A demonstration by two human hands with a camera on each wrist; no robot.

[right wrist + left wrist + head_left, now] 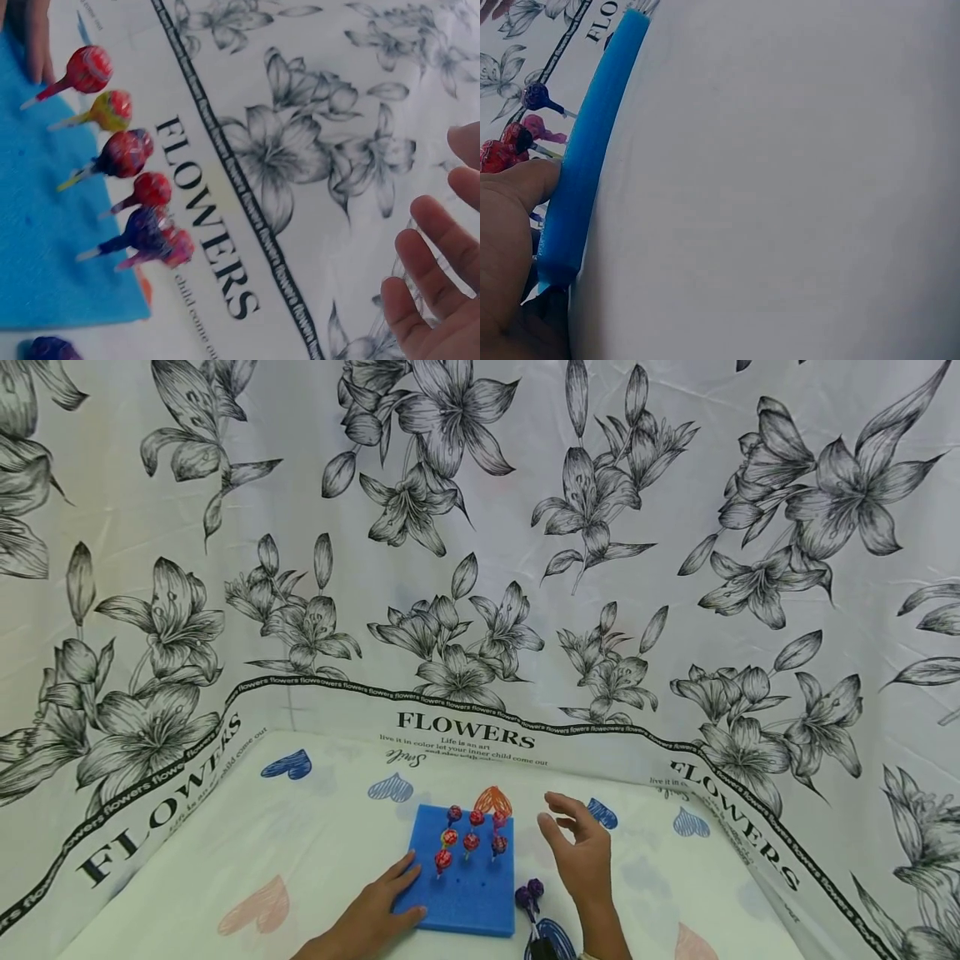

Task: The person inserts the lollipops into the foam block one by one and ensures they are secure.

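A blue foam board (450, 906) lies on the white cloth, with several wrapped lollipops (471, 842) standing upright in it on their sticks. My left hand (375, 906) rests at the board's left edge, fingers extended; its thumb (536, 180) touches the board in the left wrist view. Right of the board, my right hand (587, 853) is raised with loosely bent fingers and holds nothing. In the right wrist view, the fingers (431, 255) are spread apart, away from the lollipops. Purple-wrapped lollipops (529, 893) lie beside the board's right edge, below the right hand.
A white cloth (330, 835) printed with colored hearts covers the table. Behind and at the sides hangs a white curtain (480, 568) with black flower drawings. A small black object (542, 949) sits near the bottom edge, by the purple lollipops' sticks.
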